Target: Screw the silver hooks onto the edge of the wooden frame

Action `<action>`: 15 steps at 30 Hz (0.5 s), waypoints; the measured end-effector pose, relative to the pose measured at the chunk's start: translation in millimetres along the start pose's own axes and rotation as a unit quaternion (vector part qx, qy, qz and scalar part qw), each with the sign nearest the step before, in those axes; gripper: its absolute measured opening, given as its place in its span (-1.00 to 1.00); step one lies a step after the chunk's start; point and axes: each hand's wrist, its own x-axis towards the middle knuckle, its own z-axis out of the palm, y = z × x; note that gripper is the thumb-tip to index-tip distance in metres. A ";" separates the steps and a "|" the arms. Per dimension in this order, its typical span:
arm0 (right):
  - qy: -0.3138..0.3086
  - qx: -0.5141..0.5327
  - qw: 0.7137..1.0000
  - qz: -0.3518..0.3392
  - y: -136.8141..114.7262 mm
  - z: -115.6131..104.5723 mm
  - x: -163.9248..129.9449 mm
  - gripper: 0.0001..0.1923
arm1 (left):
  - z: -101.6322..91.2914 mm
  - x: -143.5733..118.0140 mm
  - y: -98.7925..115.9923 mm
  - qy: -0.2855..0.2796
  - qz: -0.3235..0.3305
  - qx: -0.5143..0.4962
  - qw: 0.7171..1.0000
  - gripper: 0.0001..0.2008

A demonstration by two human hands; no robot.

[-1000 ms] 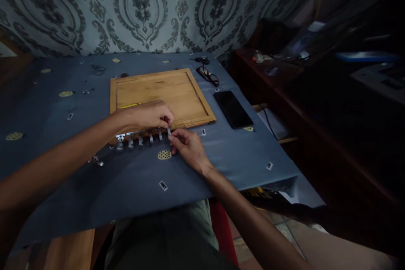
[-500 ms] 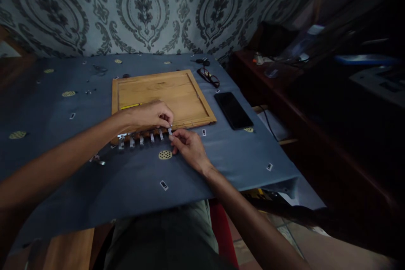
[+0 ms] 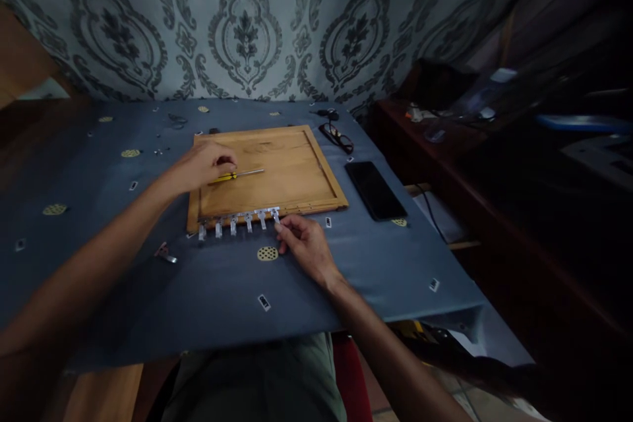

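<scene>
A square wooden panel point(image 3: 291, 158) lies flat on the blue cloth. Along its near edge sits a metal rail with several hooks point(image 3: 232, 219). My right hand point(image 3: 304, 244) pinches the right end of that rail at the panel's edge. My left hand point(image 3: 200, 163) reaches onto the panel and closes on the yellow handle of a screwdriver point(image 3: 242, 174), whose shaft points right across the wood.
A black phone point(image 3: 376, 190) and a pair of glasses point(image 3: 337, 136) lie right of the panel. Small metal parts point(image 3: 165, 253) and stickers dot the blue cloth point(image 3: 99, 264). A dark wooden sideboard point(image 3: 494, 211) stands to the right. The wallpapered wall is behind.
My left hand left the hook rail and moved back onto the panel to the screwdriver. My right hand stayed at the rail's right end. The camera shifted slightly.
</scene>
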 end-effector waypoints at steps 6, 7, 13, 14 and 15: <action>0.002 0.001 1.000 0.002 -1.9 0.2 -0.5 -0.65 | 18.7 -18.0 -27.2 0.025 -0.066 0.072 0.995 -0.77; 0.000 0.002 1.000 0.002 -2.4 0.1 -0.6 -0.64 | 21.7 -19.6 -30.0 0.025 -0.071 0.079 0.994 -0.78; -0.004 0.001 1.000 0.018 -5.8 -0.3 -2.1 -0.62 | 21.5 -22.6 -30.0 0.036 -0.089 0.067 0.993 -0.85; -0.004 -0.001 1.000 0.021 -6.3 -0.4 -2.5 -0.62 | 18.0 -23.0 -26.3 0.043 -0.091 0.060 0.993 -0.84; -0.003 -0.002 1.000 0.025 -6.9 -0.5 -2.8 -0.62 | 14.1 -23.5 -21.3 0.051 -0.093 0.053 0.993 -0.83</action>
